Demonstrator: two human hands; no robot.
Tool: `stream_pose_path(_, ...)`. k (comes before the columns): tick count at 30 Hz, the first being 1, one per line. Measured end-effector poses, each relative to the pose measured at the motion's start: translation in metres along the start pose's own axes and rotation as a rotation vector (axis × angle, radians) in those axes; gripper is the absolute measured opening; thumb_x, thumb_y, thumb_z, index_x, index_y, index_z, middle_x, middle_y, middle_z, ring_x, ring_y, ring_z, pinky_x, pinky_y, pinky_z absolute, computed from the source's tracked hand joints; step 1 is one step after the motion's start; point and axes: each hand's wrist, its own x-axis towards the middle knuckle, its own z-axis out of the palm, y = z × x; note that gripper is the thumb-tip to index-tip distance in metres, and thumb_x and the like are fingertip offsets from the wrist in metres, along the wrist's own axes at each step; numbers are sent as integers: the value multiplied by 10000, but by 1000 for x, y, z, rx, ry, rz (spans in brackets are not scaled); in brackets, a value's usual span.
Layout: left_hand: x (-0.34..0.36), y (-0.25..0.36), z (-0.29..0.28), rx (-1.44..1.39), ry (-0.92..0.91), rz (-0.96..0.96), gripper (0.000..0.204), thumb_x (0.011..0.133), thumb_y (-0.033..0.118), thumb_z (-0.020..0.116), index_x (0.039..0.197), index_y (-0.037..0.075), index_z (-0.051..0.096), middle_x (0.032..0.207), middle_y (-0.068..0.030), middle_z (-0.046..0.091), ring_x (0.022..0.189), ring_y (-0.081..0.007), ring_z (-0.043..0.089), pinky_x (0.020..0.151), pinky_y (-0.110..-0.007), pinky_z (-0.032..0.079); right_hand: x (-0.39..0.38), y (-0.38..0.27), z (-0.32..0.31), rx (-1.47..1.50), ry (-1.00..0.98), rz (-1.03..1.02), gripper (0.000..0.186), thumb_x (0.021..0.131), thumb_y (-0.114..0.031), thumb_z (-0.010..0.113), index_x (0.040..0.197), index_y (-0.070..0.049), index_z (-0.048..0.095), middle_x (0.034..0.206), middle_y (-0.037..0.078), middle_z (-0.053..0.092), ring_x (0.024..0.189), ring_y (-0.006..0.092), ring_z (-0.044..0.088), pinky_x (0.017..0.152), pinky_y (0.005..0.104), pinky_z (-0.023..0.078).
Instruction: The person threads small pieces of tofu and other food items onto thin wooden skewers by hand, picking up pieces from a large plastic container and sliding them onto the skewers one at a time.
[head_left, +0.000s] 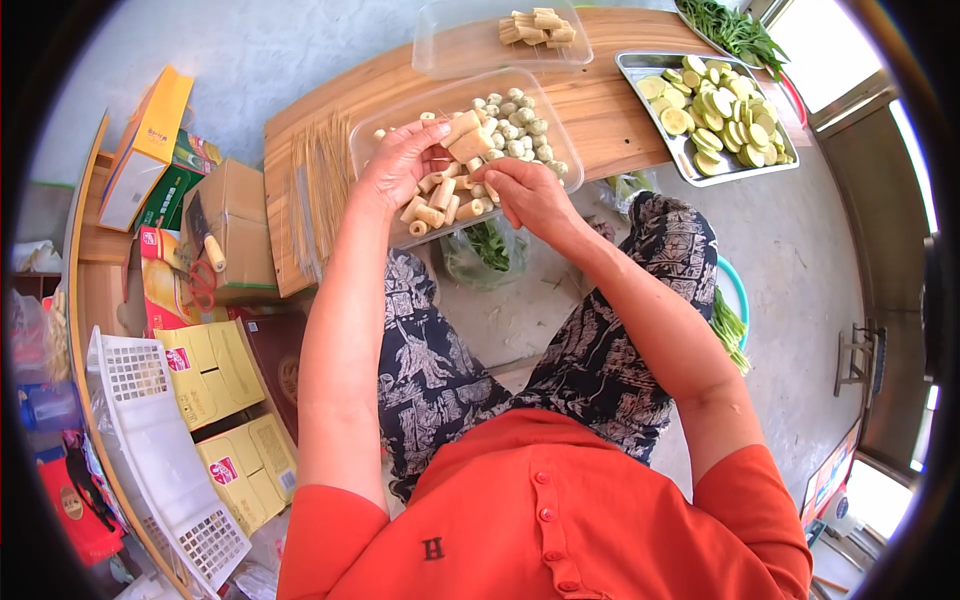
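Over a clear plastic tub (380,140) on the wooden table, my left hand (400,165) is closed on tan, tube-shaped food pieces (466,137) held side by side. Whether a stick runs through them I cannot make out. My right hand (535,198) is closed in a pinch just below and to the right of those pieces; what its fingertips hold is hidden. Loose tan tubes (430,215) fill the near part of the tub. Pale green speckled balls (520,125) lie in its far right part.
Thin wooden skewers (322,185) lie left of the tub. Behind it, another clear tub (450,40) holds bundled tan pieces (540,28). A metal tray (690,165) of sliced zucchini (725,112) stands right. Boxes, a knife (208,235) and red-handled scissors (202,285) are at left.
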Motion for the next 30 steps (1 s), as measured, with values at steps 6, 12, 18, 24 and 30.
stream_pose_path(6,7,-5,-8,-69,148,76,184,848,190,663,977,64,629,904,-51,649,772,-151,618,695,-281,523,1,2,0,10,16,-17,228,961,-176,468,1058,-30,614,526,-42,437,465,39,391,454,206,320)
stream_pose_path(12,9,-3,-10,-77,180,124,178,847,187,667,969,68,613,909,-67,647,781,-174,626,721,-321,537,1,13,-3,-24,6,-41,202,958,-153,474,1052,-34,608,544,-47,434,488,33,391,467,202,326)
stream_pose_path(18,8,-2,-11,-96,142,120,217,854,186,659,1017,51,606,960,-81,646,831,-182,630,731,-339,545,2,13,-2,-8,27,-68,187,935,-151,499,1002,-30,625,525,-23,467,472,54,425,467,224,351)
stream_pose_path(24,7,-2,-11,-82,135,112,211,864,176,645,1028,51,600,980,-82,642,852,-184,630,746,-350,550,0,10,-2,-12,70,-89,182,904,-143,527,955,-15,645,513,10,520,472,76,482,475,248,386)
stream_pose_path(30,11,-6,-16,-72,95,60,203,864,175,644,1013,48,592,957,-87,640,800,-186,632,722,-344,558,-1,12,-5,-108,73,-61,198,941,-158,500,1032,-54,642,545,-38,483,491,34,431,479,208,363)
